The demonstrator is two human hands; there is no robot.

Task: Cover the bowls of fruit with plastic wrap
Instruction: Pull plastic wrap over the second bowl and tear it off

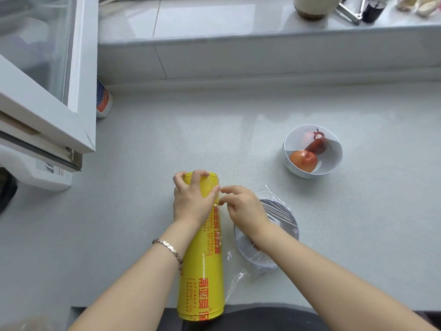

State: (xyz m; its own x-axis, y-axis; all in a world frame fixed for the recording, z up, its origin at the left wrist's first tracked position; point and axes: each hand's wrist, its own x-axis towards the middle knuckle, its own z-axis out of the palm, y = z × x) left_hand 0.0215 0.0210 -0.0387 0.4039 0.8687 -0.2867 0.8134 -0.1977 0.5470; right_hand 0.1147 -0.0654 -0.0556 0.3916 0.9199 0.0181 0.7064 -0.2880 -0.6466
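We hold the yellow roll of plastic wrap [201, 247] on the counter [143, 139], left hand [192, 201] gripping its far end. Right hand [243, 209] pinches the film edge. Covered bowl [284, 225] sits beside it; uncovered bowl [312, 151] stands farther right.

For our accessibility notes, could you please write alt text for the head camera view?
The left hand holds a yellow plastic wrap roll on a grey counter while the right hand picks at its film edge. One wrapped bowl sits nearby; an uncovered fruit bowl sits beyond.
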